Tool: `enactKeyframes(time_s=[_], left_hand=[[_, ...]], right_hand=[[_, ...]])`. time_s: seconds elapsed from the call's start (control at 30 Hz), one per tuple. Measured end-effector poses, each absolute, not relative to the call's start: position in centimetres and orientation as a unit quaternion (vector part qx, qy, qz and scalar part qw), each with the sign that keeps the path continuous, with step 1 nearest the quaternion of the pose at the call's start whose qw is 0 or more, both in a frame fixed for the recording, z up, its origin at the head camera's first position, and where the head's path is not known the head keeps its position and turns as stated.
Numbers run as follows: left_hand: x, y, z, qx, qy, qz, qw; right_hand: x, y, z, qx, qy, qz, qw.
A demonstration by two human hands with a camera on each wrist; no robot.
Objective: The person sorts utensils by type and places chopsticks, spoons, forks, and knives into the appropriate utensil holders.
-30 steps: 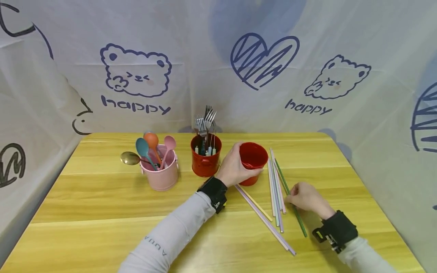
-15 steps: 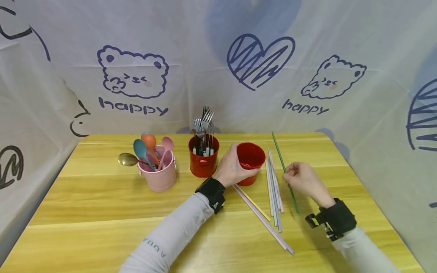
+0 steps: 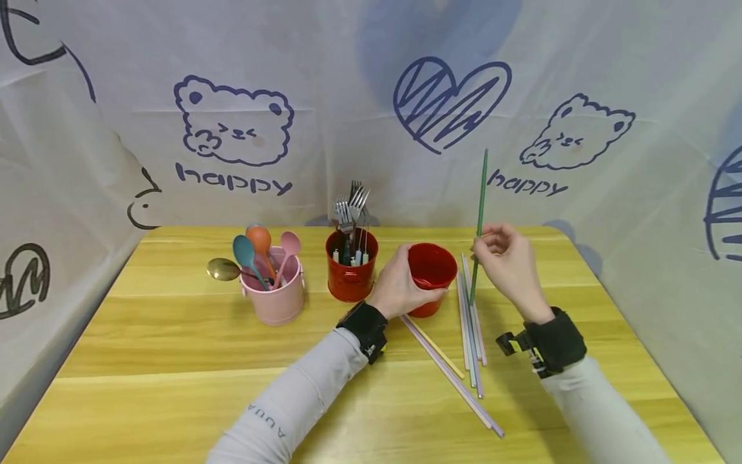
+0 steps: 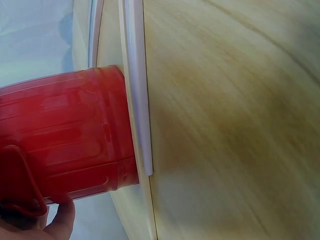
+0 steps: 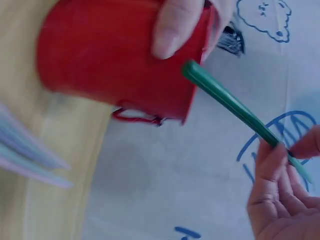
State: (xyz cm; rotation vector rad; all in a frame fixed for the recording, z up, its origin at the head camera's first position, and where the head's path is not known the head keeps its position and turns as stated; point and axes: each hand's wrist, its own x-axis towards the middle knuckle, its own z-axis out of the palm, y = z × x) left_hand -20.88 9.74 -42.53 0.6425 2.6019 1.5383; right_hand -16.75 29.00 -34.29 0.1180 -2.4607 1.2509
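Note:
My left hand grips a small red metal bucket standing on the table, its thumb across the near side of the rim. Between thumb and fingertips, my right hand pinches a green chopstick, held steeply in the air to the right of the bucket. The right wrist view shows the lower, rounded end of the green chopstick close to the rim of the red bucket, apart from it. Beneath the right hand lies a bunch of pastel chopsticks. More pale chopsticks lie at the bucket's foot.
A second red bucket with several forks stands left of the held one. Farther left is a pink bucket with several spoons. A printed white cloth hangs behind the wooden table.
The right hand has lifted the green chopstick off the table, raising it and tilting it to near upright. It has moved away from me and slightly left. The left hand stays on the bucket.

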Motion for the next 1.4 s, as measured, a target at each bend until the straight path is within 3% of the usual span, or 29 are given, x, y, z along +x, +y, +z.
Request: enactKeyframes(time_s=[0.27,0.37,0.8,1.1,1.4], left_hand=[[-21.1,9.7,-42.5,0.214,0.842,0.494,0.015],[-21.1,9.6,-42.5,0.215,0.842,0.495,0.016],[-21.0,9.6,-42.5,0.220,0.842,0.492,0.020],[-20.9,9.7,-42.4,0.212,0.841,0.497,0.015],[-20.8,9.7,-42.4,0.211,0.841,0.498,0.020]], right_hand=[[-18.4,26.5,-33.7,0.089,-0.780,0.539,0.307],[-18.8,25.7,-34.3,0.104,-0.773,0.538,0.321],[-18.5,25.9,-37.8,0.081,-0.867,0.421,0.253],[-17.2,28.2,-39.4,0.042,-0.885,0.389,0.253],[-15.4,31.5,-41.4,-0.006,-0.922,0.358,0.145]])
